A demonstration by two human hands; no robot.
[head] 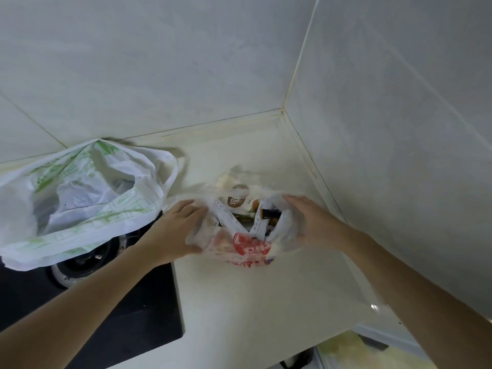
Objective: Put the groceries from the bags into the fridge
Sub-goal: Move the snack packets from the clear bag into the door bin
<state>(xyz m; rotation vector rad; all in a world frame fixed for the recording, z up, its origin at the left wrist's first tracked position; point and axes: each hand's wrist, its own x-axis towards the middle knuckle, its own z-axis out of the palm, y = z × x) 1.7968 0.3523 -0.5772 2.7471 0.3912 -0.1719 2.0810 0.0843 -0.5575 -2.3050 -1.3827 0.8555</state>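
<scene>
— So where does the clear bag (239, 246) sit?

— On the pale counter (239, 296), in the corner where the two tiled walls meet, right between both hands. The left hand (175, 230) grips its left rim, fingers (195, 206) curled into the thin film; the right hand (311, 222) holds the right rim, its fingers hidden behind the plastic, so the mouth is spread wide.

— What is the bag like?

— Thin, crinkled, see-through plastic with a red printed mark on the near side. Inside lie packets: a round brown-and-white label (237, 199), a long white paper strip (226, 217), something dark and boxy (270, 214). The blur hides finer detail.

— And beside it?

— A white bag with green print (80, 198), soft and rumpled, slumps over a glossy black stove (127, 310), partly covering a round metal burner (80, 262).
</scene>
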